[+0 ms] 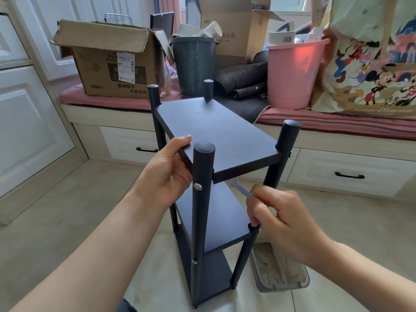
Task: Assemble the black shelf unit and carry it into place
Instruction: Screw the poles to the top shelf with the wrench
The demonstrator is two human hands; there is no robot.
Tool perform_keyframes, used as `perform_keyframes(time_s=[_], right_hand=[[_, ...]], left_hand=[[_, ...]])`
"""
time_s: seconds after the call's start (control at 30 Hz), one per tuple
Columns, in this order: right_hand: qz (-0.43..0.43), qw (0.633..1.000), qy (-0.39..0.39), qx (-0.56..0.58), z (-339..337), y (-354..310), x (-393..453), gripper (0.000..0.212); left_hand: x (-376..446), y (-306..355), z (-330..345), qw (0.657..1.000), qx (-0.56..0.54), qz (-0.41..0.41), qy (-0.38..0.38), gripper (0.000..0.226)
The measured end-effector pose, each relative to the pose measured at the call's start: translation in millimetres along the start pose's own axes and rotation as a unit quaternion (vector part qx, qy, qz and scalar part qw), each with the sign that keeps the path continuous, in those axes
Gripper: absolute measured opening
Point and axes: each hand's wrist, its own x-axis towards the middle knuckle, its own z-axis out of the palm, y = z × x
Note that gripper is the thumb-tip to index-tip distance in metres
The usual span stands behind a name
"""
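Left hand [165, 174] curled round the black shelf unit's [216, 131] top board edge, right hand [283, 219] pinching perhaps a small wrench [242, 189]

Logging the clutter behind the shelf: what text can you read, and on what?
"noc": flaps of the tall cardboard box.
"大有作为": front of the brown carton.
White shipping label on the carton: too small.
Print on the cartoon bag: blurred.

Torn cardboard box [112, 57], dark bin [194, 66], pink bucket [295, 73] and cartoon-printed bag [369, 64] along the cushioned window bench [108, 101].
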Motion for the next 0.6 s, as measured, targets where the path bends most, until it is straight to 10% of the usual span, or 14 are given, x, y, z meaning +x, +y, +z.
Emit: perform_keyframes(time_s=[0.17, 0.6], right_hand=[[0.031, 0.999, 0.024, 0.024, -6, 3, 5, 0.026], [0.083, 0.988, 0.122, 0.047, -25, 12, 13, 0.033]], left_hand=[[-7, -5, -2, 0.999, -0.035, 0.032, 0.027, 0.005], [-15, -29, 21, 0.983, -0.134, 0.108, 0.068, 0.017]])
